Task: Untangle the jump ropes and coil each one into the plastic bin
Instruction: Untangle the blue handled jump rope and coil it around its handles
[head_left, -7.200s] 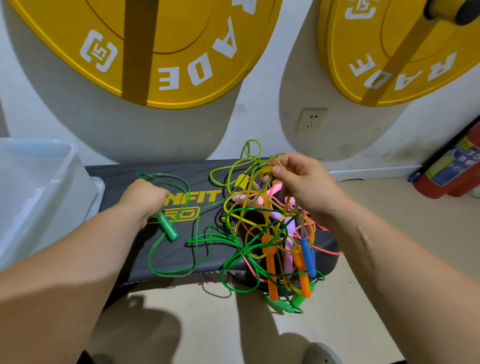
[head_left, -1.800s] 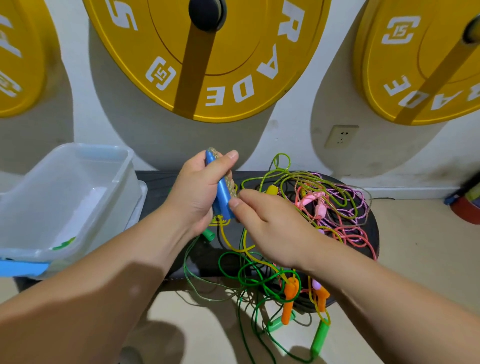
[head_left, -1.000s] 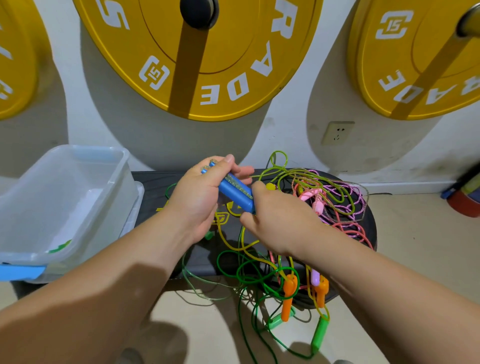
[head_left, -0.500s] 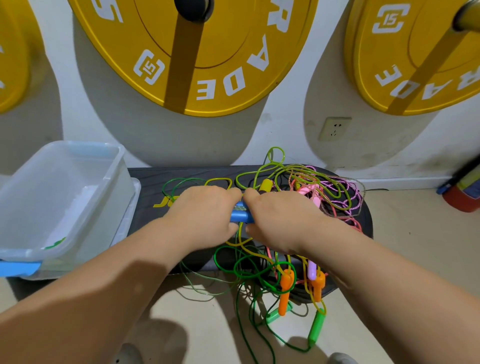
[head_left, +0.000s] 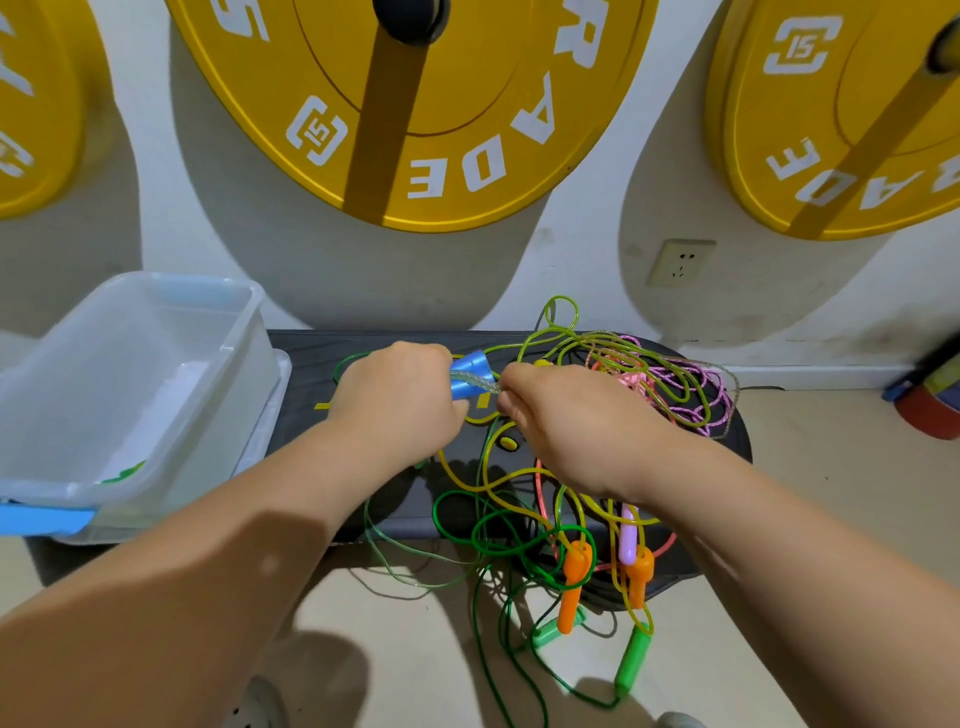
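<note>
L hand (head_left: 397, 402) gripped blue handle (head_left: 470, 375); R hand (head_left: 566, 421) pinched its clear rope (head_left: 485, 385). Rope tangle (head_left: 691, 400) at board's (head_left: 306, 374) right end, spilling over front edge. Bin (head_left: 228, 415) at left end.

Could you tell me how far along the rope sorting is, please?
Little looks done: the translucent plastic bin shows only a green sliver. In hand: the left hand grips a blue plastic handle, the right hand pinches its clear rope. Left: the green, yellow and pink rope tangle on the black bench.
</note>
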